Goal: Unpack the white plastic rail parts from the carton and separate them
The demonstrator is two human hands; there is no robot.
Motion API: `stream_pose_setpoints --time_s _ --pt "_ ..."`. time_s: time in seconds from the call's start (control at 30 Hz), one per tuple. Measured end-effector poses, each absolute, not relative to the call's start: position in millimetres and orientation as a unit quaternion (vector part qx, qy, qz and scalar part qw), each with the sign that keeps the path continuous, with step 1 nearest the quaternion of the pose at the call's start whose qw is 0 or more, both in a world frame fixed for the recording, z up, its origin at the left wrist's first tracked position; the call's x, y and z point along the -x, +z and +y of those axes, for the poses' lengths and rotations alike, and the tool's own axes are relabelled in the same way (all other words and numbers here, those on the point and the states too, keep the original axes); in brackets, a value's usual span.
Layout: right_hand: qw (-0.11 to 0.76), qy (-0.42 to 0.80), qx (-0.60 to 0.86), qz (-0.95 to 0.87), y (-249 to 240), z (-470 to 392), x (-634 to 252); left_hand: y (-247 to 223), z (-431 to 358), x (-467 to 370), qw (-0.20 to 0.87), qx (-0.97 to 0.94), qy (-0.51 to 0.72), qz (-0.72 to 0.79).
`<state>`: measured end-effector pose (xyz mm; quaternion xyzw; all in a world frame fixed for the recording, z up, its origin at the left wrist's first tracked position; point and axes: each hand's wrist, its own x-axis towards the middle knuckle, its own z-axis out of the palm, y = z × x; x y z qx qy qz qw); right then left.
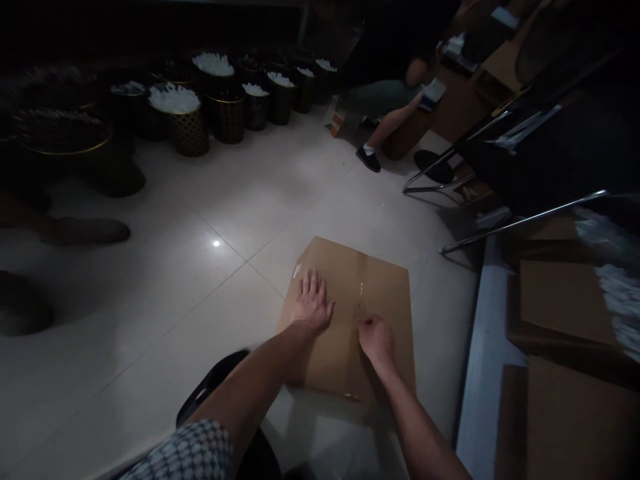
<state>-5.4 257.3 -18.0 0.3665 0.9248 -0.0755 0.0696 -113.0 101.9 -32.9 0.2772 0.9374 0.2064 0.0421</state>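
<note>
A brown cardboard box (340, 267) sits on the tiled floor in front of me, its top flaps closed along a seam covered with shiny tape (361, 290). My left hand (313, 303) lies flat on the left part of the lid, fingers spread. Close to the seam, my right hand (377, 337) is curled with thumb and fingers pinched together at the tape. Whatever lies between those fingertips is too small and dim to make out. A small white label (297, 270) shows at the box's upper left edge.
Patterned bins (187, 130) filled with white pieces line the back left. A person (400, 120) sits at the back. A metal-legged folding chair (525, 220) stands right, above more cardboard boxes (565, 300). Another person's foot (90, 230) is at left.
</note>
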Motion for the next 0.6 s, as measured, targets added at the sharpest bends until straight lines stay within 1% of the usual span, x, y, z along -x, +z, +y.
stream_pose_setpoints --time_s 0.3,0.6 --pt "0.140 -0.083 -0.380 0.911 -9 210 -69 -34 104 111 0.049 -0.281 0.197 0.938" --pt "0.154 -0.113 -0.390 0.901 -2 182 -116 -29 109 104 0.024 -0.280 0.166 0.945"
